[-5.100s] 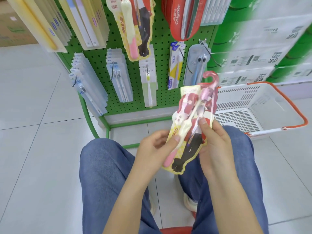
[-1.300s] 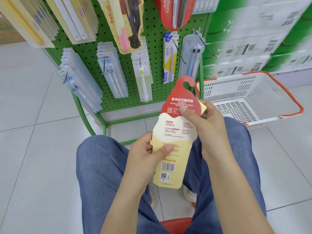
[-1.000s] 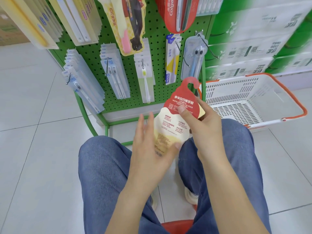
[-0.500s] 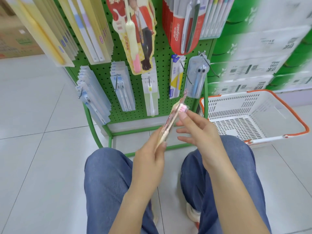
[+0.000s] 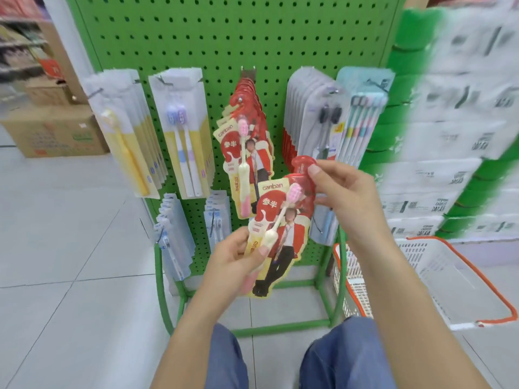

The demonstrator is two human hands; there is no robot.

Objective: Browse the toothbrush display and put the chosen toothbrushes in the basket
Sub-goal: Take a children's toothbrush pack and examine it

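A green pegboard display (image 5: 230, 43) stands upright at the far centre, on a green tube frame that rests on the pale tiled floor (image 5: 61, 262). Stacked cartons with green and white print (image 5: 449, 153) rise at the far right, blurred; brown cardboard boxes (image 5: 53, 130) sit at the far left. A white shopping basket with an orange rim (image 5: 455, 276) stands on the floor at the right, just beside the display frame; nothing shows on the part of its floor that is in view.

On the pegboard hang rows of toothbrush packs: yellow-backed packs (image 5: 126, 136) at the left, packs with two lilac brushes (image 5: 182, 130) next to them, a row of red "canban" packs (image 5: 247, 147) in the middle, grey packs (image 5: 314, 116) and a multi-brush pastel pack (image 5: 362, 119) to the right, and smaller clear packs (image 5: 174, 240) lower down.

In front of the hanging red row, the person holds one red-and-yellow canban toothbrush pack (image 5: 280, 231), printed side towards the camera, with a pink-headed brush inside. The left hand (image 5: 238, 259) grips its lower part, thumb curled over the front. The right hand (image 5: 342, 195) pinches the red hook tab at the top between thumb and fingers. Blue-trousered knees (image 5: 345, 357) show at the near edge.
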